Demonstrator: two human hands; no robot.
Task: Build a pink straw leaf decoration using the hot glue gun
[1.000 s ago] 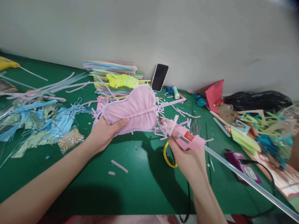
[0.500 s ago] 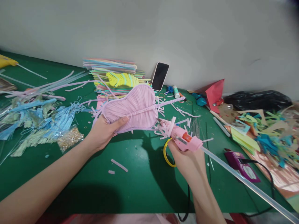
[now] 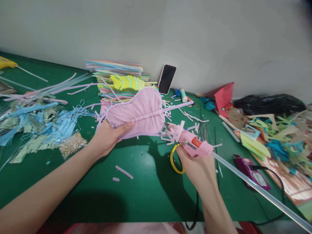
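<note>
My left hand (image 3: 108, 138) grips the lower left end of a lilac pipe-cleaner fan (image 3: 146, 112), its thumb pressed on the face and the other fingers behind. A stem runs along the fan's middle and sticks out to the right. In my right hand (image 3: 195, 162) is a pink hot glue gun (image 3: 195, 143), held low with its nozzle end near the fan's lower right edge. Whether the nozzle touches the edge, I cannot tell. A long clear glue stick (image 3: 258, 188) trails from the gun's back. Beside the hand stands a roll of yellow tape (image 3: 175, 160).
Bundles of coloured pipe cleaners (image 3: 117, 68) and a leaning phone (image 3: 167, 79) are at the back. Blue tassels (image 3: 65, 122) and a bag of beads (image 3: 73, 144) lie left. On the right are a purple power strip (image 3: 251, 172), paper scraps (image 3: 280, 143) and a black bag (image 3: 268, 104).
The glue gun has shifted very slightly to the right. The left hand and the fan have hardly moved.
</note>
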